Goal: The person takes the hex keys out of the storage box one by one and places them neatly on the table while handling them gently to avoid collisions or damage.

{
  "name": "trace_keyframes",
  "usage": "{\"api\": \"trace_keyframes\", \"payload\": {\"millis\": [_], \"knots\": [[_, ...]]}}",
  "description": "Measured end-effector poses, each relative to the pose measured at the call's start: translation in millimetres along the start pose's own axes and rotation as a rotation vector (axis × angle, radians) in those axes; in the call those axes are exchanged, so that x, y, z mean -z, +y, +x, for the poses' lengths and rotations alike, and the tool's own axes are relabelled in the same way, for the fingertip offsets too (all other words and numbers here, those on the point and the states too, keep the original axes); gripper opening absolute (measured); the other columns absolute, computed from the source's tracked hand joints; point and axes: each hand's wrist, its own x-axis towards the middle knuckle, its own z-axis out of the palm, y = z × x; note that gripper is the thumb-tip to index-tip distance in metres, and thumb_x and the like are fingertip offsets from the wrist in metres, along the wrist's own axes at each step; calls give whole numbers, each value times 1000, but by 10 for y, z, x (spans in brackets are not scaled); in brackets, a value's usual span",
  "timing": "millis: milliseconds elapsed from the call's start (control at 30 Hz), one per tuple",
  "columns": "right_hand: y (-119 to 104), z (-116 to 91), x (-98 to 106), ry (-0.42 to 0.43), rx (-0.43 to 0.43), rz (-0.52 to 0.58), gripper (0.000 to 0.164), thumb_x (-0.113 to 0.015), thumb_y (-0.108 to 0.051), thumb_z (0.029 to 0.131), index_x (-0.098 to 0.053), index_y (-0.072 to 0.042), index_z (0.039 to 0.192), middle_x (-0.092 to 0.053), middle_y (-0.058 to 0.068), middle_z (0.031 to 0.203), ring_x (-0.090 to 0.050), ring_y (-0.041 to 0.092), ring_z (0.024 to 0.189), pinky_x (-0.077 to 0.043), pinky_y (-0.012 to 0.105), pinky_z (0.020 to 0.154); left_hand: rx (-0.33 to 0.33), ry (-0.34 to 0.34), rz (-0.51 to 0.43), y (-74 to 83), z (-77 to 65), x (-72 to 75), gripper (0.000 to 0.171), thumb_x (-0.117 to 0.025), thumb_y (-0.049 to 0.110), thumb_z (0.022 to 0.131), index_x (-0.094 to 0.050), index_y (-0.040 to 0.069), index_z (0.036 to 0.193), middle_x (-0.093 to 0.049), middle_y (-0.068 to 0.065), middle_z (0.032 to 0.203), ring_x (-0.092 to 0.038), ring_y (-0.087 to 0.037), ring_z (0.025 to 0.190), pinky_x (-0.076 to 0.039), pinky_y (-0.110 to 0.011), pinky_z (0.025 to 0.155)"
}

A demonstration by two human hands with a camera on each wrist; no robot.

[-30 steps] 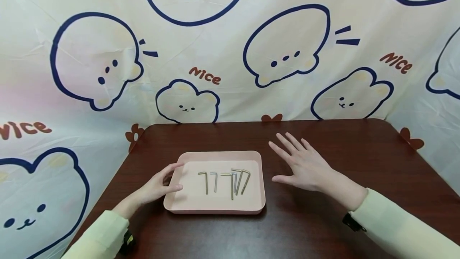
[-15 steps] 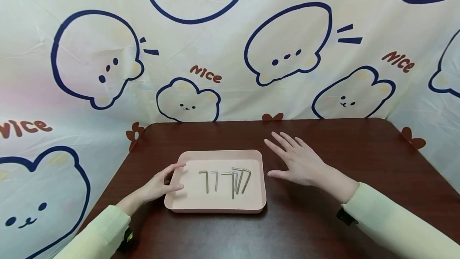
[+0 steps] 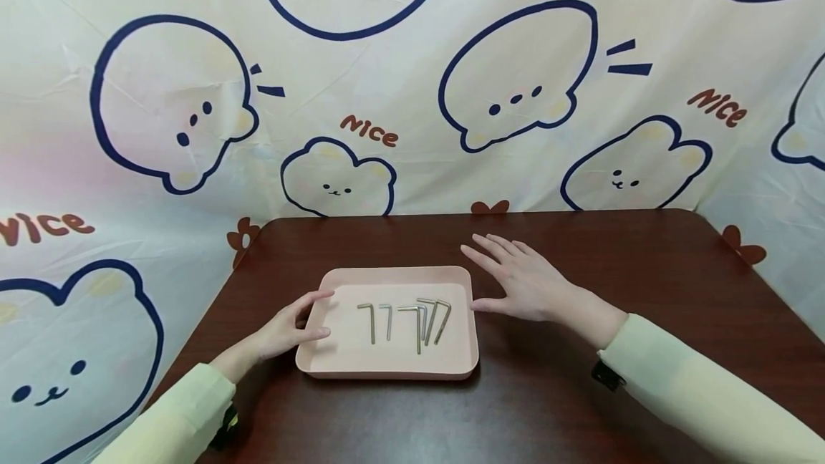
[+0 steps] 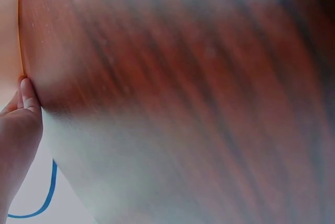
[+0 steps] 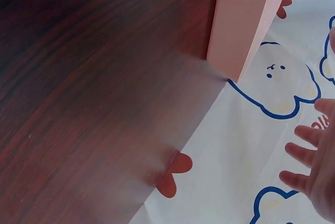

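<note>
A shallow pink tray (image 3: 387,376) lies on the dark wooden table, holding several L-shaped hex keys. One brass-coloured hex key (image 3: 372,326) and a thinner silvery hex key (image 3: 389,324) lie apart on the left; the others cluster and overlap at the right, such as a long hex key (image 3: 418,335). My left hand (image 3: 283,328) grips the tray's left side, forefinger and thumb at the rim; the left wrist view shows fingertips (image 4: 27,93) against its edge. Fingers spread, my right hand (image 3: 518,281) hovers at the tray's right rim, holding nothing, its thumb tip right at the edge.
The table (image 3: 580,249) extends to both sides and behind the tray. A pale cloth (image 3: 412,92) with blue bear outlines hangs along its back and sides. Dark wrist devices sit at both cuffs, including the right one (image 3: 607,376).
My right hand has moved left, from beside the tray to its right rim, fingers still spread. The left hand, tray and hex keys keep their places.
</note>
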Motion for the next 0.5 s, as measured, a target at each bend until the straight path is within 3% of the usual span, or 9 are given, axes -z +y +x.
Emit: {"api": "trace_keyframes", "payload": {"millis": [200, 500], "knots": [[4, 80, -14, 2, 52, 85, 82, -62, -62, 86, -36, -20, 151, -33, 9, 153, -30, 28, 139, -29, 51, 107, 1, 2, 15, -26, 2, 5, 66, -74, 17, 88, -40, 3, 142, -39, -26, 143, -43, -41, 124, -41, -50, 95], [-52, 183, -62, -84, 62, 199, 73, -61, -57, 89, -39, -23, 150, -41, 5, 149, -37, 25, 135, -33, 50, 105, -9, 0, 14, -28, 3, -8, 65, -73, 17, 88, -41, 2, 142, -40, -25, 143, -44, -41, 124, -44, -40, 94]]}}
